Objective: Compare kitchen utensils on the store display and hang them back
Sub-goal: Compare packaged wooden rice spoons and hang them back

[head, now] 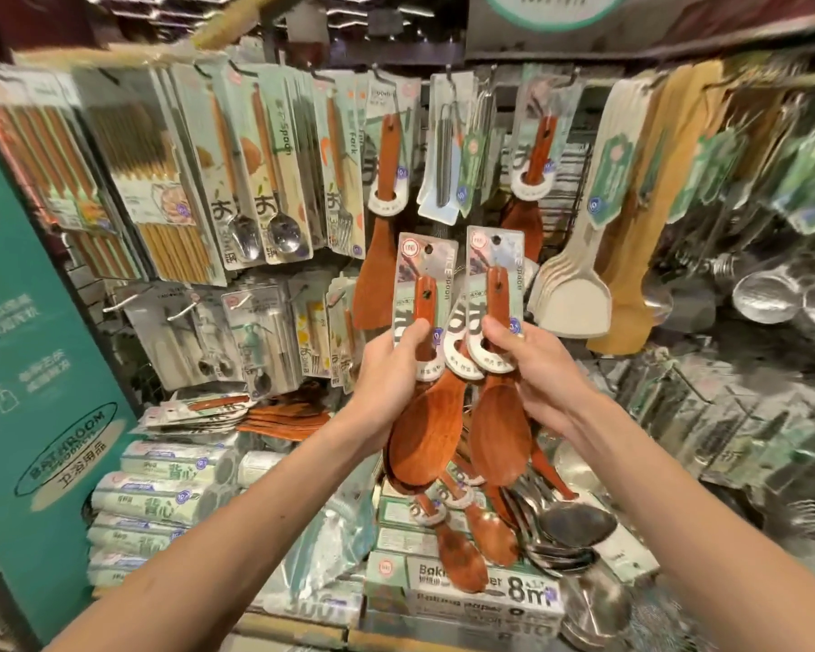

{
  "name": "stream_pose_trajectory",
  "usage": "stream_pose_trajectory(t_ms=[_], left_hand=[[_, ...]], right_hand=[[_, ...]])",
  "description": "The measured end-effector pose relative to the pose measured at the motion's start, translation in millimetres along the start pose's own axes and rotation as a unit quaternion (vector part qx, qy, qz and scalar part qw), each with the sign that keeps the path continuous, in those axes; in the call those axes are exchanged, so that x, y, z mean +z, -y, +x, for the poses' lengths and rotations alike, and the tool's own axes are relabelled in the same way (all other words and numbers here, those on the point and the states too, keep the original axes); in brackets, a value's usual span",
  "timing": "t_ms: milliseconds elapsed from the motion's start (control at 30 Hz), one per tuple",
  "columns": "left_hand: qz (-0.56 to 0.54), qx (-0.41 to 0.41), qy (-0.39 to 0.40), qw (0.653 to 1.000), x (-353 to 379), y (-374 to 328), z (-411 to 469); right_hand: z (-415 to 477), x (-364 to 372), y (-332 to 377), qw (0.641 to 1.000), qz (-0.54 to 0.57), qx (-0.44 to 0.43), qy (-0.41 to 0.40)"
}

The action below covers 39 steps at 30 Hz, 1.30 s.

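At the lower middle of the frame, a box (485, 590) printed "8m", after letters beginning "Bak", lay on the shelf. Loose wooden spoons (462, 543) and metal spoons (570, 529) were piled on top of it. Wrapped rolls (161, 501) were stacked at the lower left. Metal bowls (768, 296) sat at the right edge; what they held was too blurred to tell. A teal sign (67, 444) on the left read "BATHROOM". On the hooks above, one pack (281, 181) read "Spoon" and its neighbour, the fork pack (344, 181), read "fork". Chopstick packs (151, 181) hung further left, and a wooden spatula (379, 237) hung just above your hands.

Your left hand (396, 369) was curled round the handle of the left spoon (427, 430), thumb pressed on its left card (422, 270). Your right hand (532, 369) pinched the handle of the right spoon (499, 430), whose right card (495, 261) read "Spoon". You held both spoons upright in the middle of the frame, bowls down, side by side, in front of the display and off the hooks.
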State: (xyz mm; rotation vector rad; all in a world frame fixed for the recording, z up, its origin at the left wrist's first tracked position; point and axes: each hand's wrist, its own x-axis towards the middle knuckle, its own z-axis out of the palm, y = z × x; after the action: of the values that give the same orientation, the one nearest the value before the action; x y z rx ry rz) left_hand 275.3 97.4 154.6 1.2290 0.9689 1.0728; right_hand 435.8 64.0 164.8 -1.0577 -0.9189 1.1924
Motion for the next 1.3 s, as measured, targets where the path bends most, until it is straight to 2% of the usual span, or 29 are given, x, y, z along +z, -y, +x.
stream_pose_trajectory(t_ms=[167, 300, 667, 900, 1033, 1167, 1300], left_hand=[[0.064, 0.056, 0.014, 0.996, 0, 12, 7], [0.097, 0.03, 0.048, 0.994, 8, 18, 13], [0.089, 0.075, 0.082, 0.99, 79, -34, 59], [0.122, 0.154, 0.049, 0.979, 115, -73, 91], [0.097, 0.222, 0.018, 0.97, 126, -105, 104], [0.088, 0.276, 0.008, 0.957, 139, -128, 108], [0.078, 0.266, -0.016, 0.961, 147, -138, 113]], right_hand=[[1, -28, -2, 0.996, -0.064, -0.024, -0.057], [0, -51, -5, 0.981, -0.16, -0.047, -0.103], [15, -89, 44, 0.966, -0.188, -0.114, -0.134], [32, -113, 83, 0.952, -0.2, -0.168, -0.161], [38, -120, 105, 0.934, -0.23, -0.206, -0.179], [41, -123, 116, 0.932, -0.228, -0.217, -0.179], [41, -125, 117, 0.94, -0.22, -0.206, -0.163]])
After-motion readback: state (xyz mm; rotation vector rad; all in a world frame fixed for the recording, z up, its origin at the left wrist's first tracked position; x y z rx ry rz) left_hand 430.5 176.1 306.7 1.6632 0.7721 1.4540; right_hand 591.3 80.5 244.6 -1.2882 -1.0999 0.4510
